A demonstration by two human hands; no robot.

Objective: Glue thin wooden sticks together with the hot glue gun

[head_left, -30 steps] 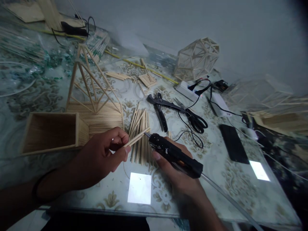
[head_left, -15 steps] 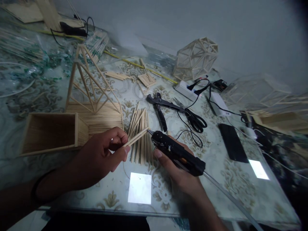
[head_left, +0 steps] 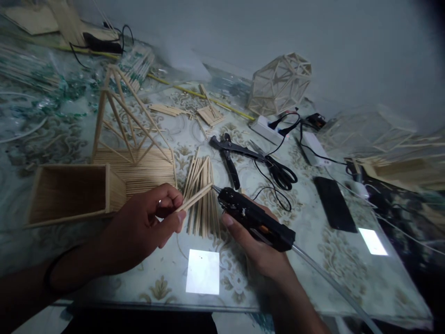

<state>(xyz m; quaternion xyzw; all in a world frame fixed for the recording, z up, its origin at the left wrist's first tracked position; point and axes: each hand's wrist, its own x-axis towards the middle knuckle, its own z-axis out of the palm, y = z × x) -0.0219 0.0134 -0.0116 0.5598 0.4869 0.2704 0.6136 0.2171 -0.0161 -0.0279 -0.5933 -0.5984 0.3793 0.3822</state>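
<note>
Between the thumb and fingers of my left hand point(head_left: 146, 227) are wooden sticks point(head_left: 195, 197), apparently two side by side, pointing up to the right. My right hand point(head_left: 259, 250) is wrapped round a black hot glue gun point(head_left: 255, 218), with a clear glue stick point(head_left: 330, 280) coming out of its rear. The gun's nozzle is at the far end of the held sticks, touching or very nearly so. Under them lies a loose pile of wooden sticks point(head_left: 203, 222). Left of the pile stands a triangular stick frame point(head_left: 121, 104) on a slatted base point(head_left: 149, 174), beside an open wooden box point(head_left: 116, 190).
Past the pile lie a black-handled cutter point(head_left: 229, 162) and scissors point(head_left: 280, 171). A power strip point(head_left: 269, 131) with cords sits behind them, near a faceted stick lantern point(head_left: 280, 86). A black phone point(head_left: 334, 204) lies at the right. Plastic-wrapped stick bundles point(head_left: 31, 67) fill the back left.
The view has shifted very slightly. Both hands, the held sticks and the glue gun keep almost the same position, nozzle still at the sticks' end.
</note>
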